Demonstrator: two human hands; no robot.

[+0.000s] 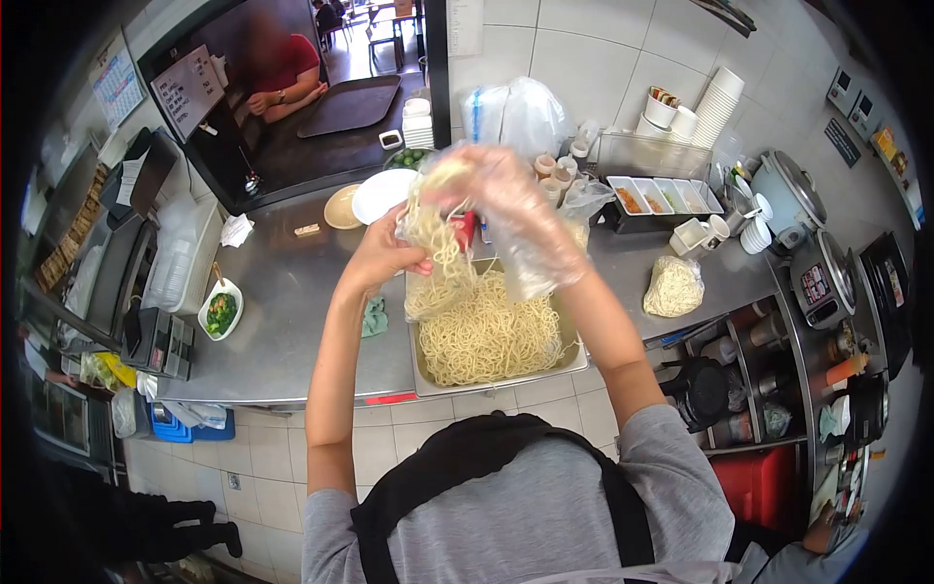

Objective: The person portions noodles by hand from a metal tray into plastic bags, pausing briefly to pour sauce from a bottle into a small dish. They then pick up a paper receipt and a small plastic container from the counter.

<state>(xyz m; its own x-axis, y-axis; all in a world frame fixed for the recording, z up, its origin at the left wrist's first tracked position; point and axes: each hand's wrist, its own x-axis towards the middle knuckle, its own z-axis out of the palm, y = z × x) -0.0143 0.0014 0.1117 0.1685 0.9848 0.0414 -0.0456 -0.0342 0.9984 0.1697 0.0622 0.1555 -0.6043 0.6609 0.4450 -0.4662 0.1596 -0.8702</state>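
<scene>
My left hand grips the side of a clear plastic bag with pale yellow noodles in it. Above the bag's mouth is my right hand, in a loose clear plastic glove, its fingers closed round a clump of noodles that hangs down into the bag. Motion blurs the gloved fingers somewhat. Both hands are over the back part of a rectangular metal tray, where a wide heap of loose noodles lies. Part of a red object shows behind the bag.
A filled noodle bag rests right of the tray. To the left are a bowl of greens and a green cloth. White plates, a condiment box and stacked cups stand behind. A person leans at the serving window.
</scene>
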